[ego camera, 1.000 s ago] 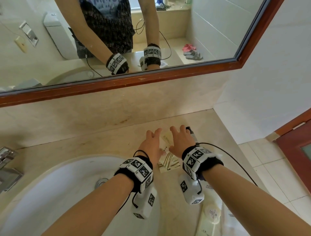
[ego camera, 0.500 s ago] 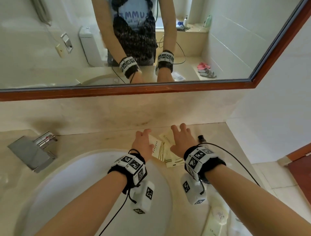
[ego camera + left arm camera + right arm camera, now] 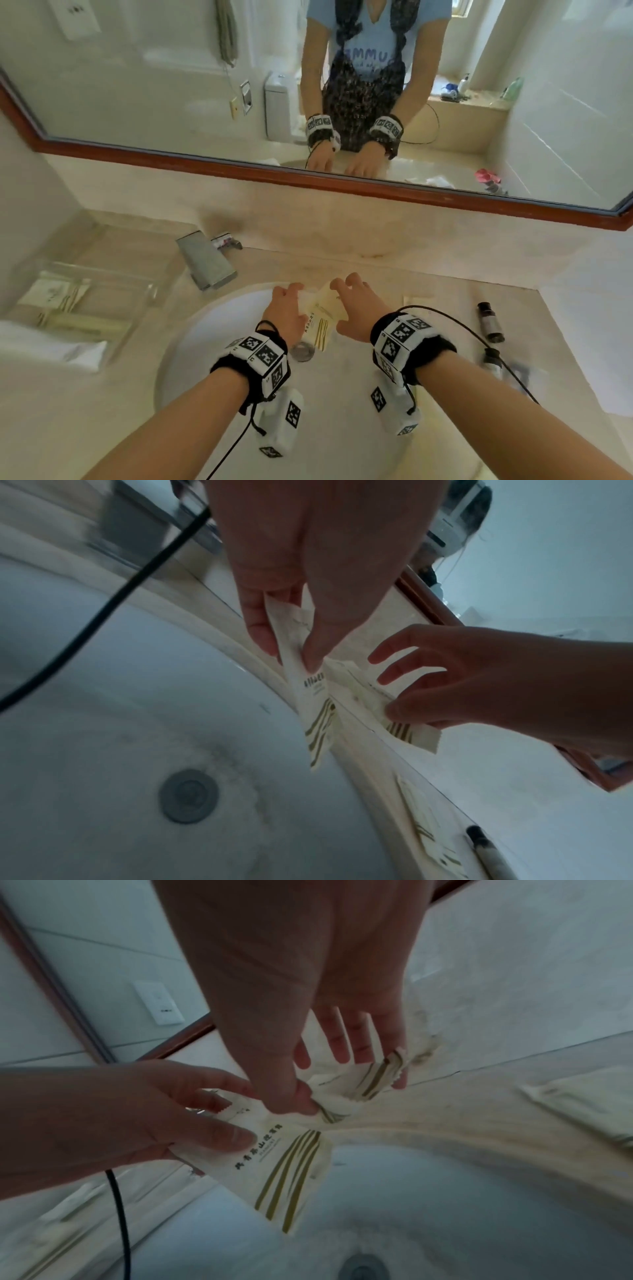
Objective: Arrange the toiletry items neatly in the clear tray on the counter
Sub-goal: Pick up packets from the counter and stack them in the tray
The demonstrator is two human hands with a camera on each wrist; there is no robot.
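At nine o'clock on the tabletop (image 3: 428,274) the tray (image 3: 89,301) already holds sachets. Over the sink (image 3: 212,342), my left hand (image 3: 286,313) pinches one sachet (image 3: 320,323); my right hand (image 3: 356,308) pinches another (image 3: 352,1085). They look light, limp and crinkly: best pinched by the edges.

Beige marble counter (image 3: 394,270) with inset white basin (image 3: 212,329). Lying on it: clear tray (image 3: 113,298) at left, chrome faucet (image 3: 205,260), cream sachet (image 3: 431,840), two small dark-capped bottles (image 3: 490,322).
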